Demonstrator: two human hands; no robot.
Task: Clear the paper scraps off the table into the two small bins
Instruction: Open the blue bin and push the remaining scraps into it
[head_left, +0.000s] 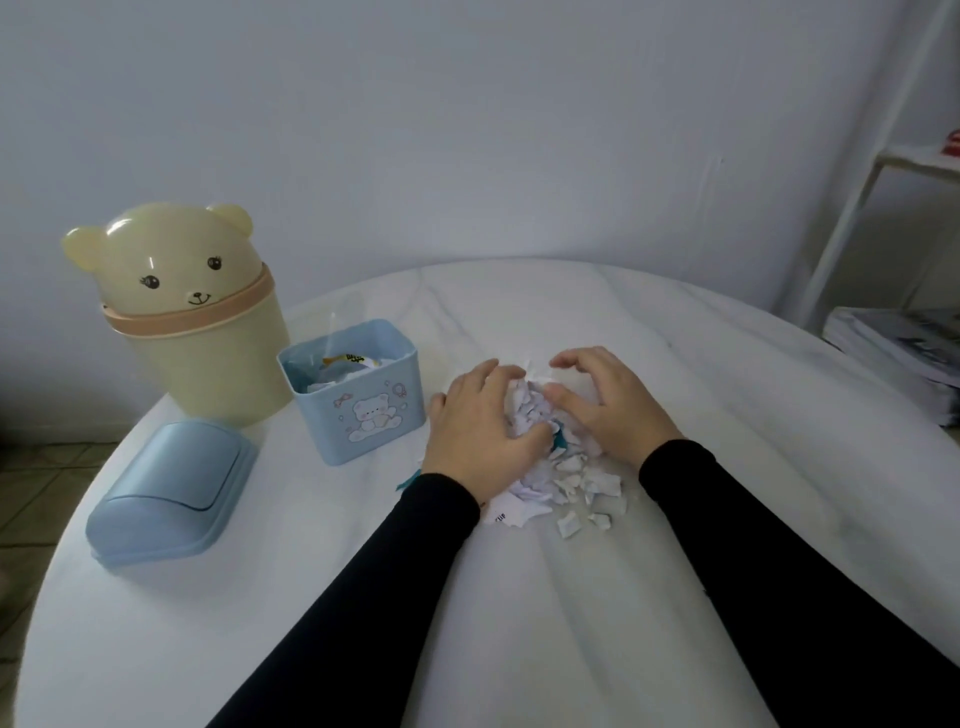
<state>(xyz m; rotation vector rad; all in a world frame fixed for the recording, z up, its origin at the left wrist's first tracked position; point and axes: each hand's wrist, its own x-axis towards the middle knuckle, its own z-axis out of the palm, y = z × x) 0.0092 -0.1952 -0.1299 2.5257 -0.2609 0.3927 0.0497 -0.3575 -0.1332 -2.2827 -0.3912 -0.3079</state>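
Observation:
A pile of white paper scraps (558, 478) with a few teal bits lies at the middle of the white table (571, 597). My left hand (480, 421) and my right hand (605, 400) cup the far part of the pile from both sides, fingers curled around a bunch of scraps. Loose scraps trail toward me between my black sleeves. Left of my hands stands a small blue square bin (358, 389) with a bear picture, lid off, scraps inside. Behind it stands a cream bear-shaped bin (192, 317) with its domed lid on.
The blue bin's lid (171, 493) lies on the table's left side, near the edge. A white shelf frame (872, 171) and a stack of magazines (904, 353) stand off the table at the right. A pale wall runs behind.

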